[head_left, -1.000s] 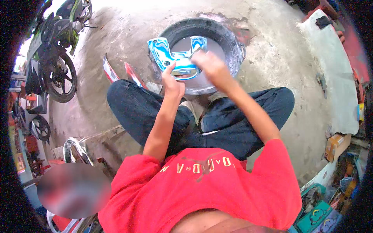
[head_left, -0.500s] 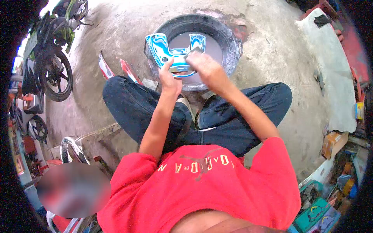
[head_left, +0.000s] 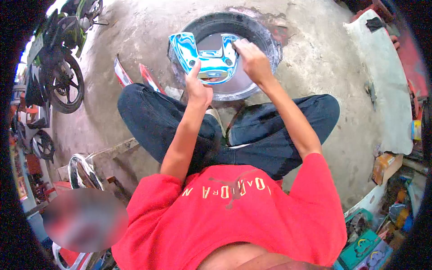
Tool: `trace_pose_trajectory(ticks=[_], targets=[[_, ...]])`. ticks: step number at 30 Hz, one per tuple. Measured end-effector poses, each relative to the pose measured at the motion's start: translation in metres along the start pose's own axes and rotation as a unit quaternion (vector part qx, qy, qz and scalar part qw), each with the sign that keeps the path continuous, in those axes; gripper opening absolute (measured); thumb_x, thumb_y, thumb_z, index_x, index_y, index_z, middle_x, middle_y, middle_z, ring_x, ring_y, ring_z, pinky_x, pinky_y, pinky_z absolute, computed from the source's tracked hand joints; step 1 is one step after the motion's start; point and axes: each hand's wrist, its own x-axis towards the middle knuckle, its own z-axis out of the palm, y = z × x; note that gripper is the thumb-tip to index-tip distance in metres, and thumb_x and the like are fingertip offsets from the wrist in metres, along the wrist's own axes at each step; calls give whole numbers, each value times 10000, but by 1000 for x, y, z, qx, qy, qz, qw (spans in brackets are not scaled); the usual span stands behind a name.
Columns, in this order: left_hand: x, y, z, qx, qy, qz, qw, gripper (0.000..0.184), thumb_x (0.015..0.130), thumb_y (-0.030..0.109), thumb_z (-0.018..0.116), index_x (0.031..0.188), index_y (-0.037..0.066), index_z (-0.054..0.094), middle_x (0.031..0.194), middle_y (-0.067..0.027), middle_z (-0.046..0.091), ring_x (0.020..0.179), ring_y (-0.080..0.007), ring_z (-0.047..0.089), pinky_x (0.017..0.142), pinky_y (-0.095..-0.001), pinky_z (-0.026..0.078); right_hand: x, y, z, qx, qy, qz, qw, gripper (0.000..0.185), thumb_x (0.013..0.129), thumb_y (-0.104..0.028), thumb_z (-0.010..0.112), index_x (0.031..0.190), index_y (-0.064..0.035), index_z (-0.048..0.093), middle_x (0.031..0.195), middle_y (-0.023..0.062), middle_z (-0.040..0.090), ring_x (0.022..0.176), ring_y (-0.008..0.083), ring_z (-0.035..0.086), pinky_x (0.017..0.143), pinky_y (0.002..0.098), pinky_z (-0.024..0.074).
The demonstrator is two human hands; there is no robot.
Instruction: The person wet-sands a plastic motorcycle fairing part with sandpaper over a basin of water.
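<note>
A glossy blue-and-white motorcycle panel point(head_left: 209, 65) is held tilted over a round black basin point(head_left: 270, 63) with greyish liquid in it. The panel has a U-shaped cut-out at its far side and a loop at its near side. My left hand point(head_left: 198, 87) is closed on the panel's near left part, thumb on top and fingers beneath. At the tip of the panel's right arm is my right hand point(head_left: 254, 60), its fingers pressed together on a small dark pad point(head_left: 235, 44), mostly hidden by them, against the surface.
Red-and-white panels point(head_left: 149, 77) lie on the concrete floor point(head_left: 324, 58) left of the basin. A motorcycle point(head_left: 65, 76) stands at far left. On the right are a pale sheet point(head_left: 387, 90), a cardboard box point(head_left: 387, 167) and assorted clutter. My crossed legs border the basin's near side.
My right hand has moved from the panel's middle right outward to the tip of its right arm. The left hand keeps its hold, with the panel turned slightly.
</note>
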Motion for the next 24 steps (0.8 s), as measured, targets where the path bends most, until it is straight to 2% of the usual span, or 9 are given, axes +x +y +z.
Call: trace_pose_trajectory(ticks=[3,4,7,10,13,18,20,22,24], targets=[[8,0,0,-15,3,5,1000,326,983,238,587,1264,73,570,1131,-93,681,944,-250,713,683,-407,618,-13,-40,-8,63,0,-60,996,409,857,-23,569,1260,-40,638,1263,178,664,1195,312,635,1028,412,503],[8,0,-1,-4,3,1,1000,335,990,252,575,1269,68,569,1164,-105,671,999,-274,692,756,-446,595,-15,-54,-13,62,7,-105,993,398,858,-28,574,1250,-45,642,1247,175,671,1194,304,637,1012,406,511],[2,4,2,26,-3,0,1000,366,997,282,551,1290,62,564,1226,-131,652,1114,-333,648,917,-534,543,2,-20,-7,37,35,-54,997,381,857,-11,560,1227,-38,648,1254,175,668,1197,305,636,1001,419,514],[2,3,1,-2,2,3,1000,341,981,240,587,1283,83,564,1147,-94,679,955,-256,715,670,-419,620,6,-7,-6,9,43,-26,999,392,847,16,544,1220,-40,651,1267,170,666,1202,314,630,1001,427,513],[6,0,-5,-27,-20,-17,999,336,984,223,580,1284,73,560,1146,-112,675,968,-269,712,734,-441,618,-17,-53,-13,74,14,-92,993,406,842,13,549,1230,-50,651,1255,182,666,1217,327,619,1006,436,514],[-4,5,4,10,-20,-3,1000,358,1006,267,525,1278,40,578,1236,-139,662,1112,-305,659,933,-488,538,4,7,1,-21,51,-2,998,430,841,13,546,1254,-54,644,1260,181,663,1196,338,625,1039,443,486],[2,0,0,11,-20,-8,1000,356,1002,268,531,1275,46,581,1236,-139,660,1105,-305,662,925,-494,543,-10,-16,1,26,17,-5,999,443,838,16,549,1267,-48,639,1273,176,659,1194,341,627,1043,443,485],[7,-3,-5,6,-28,-1,1000,357,999,272,538,1274,49,582,1239,-137,656,1111,-306,658,914,-503,545,-19,-52,-8,59,20,-80,995,439,835,6,567,1265,-42,639,1256,167,668,1197,340,627,1033,435,492],[5,-1,-3,12,-23,-6,1000,364,992,278,552,1277,54,578,1228,-129,658,1102,-308,660,905,-505,545,-12,-38,-9,76,10,-80,994,423,843,-9,567,1258,-41,640,1274,174,660,1212,344,620,1048,449,478]])
